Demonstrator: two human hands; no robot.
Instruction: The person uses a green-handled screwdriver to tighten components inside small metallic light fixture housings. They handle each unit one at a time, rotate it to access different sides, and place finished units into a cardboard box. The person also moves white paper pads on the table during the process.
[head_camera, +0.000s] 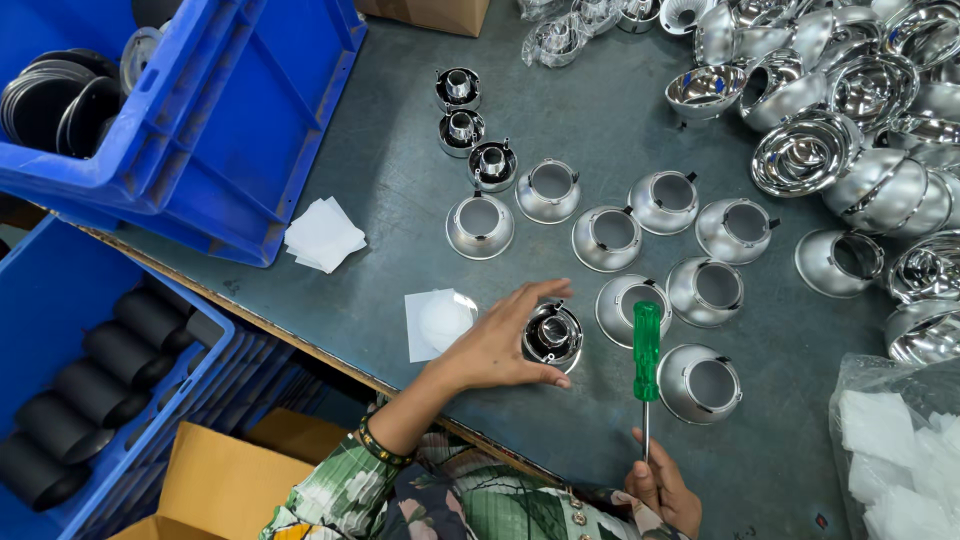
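My left hand (495, 345) grips a chrome reflector cup (552, 336) with a dark fitting inside, resting on the grey table (400, 190). My right hand (665, 490) pinches the metal shaft of a screwdriver with a green handle (647, 350), which points away from me, just right of the cup. Several empty silver reflector cups (610, 238) stand upside down in loose rows beyond my hands. Three cups with fittings (462, 130) line up farther back.
A heap of shiny chrome reflectors (860, 110) fills the far right. White square sheets (323, 235) and one round pad on a sheet (438, 322) lie left of my hand. Blue crates (230, 130) with black parts stand at left; a bag of white pads (900, 450) sits at right.
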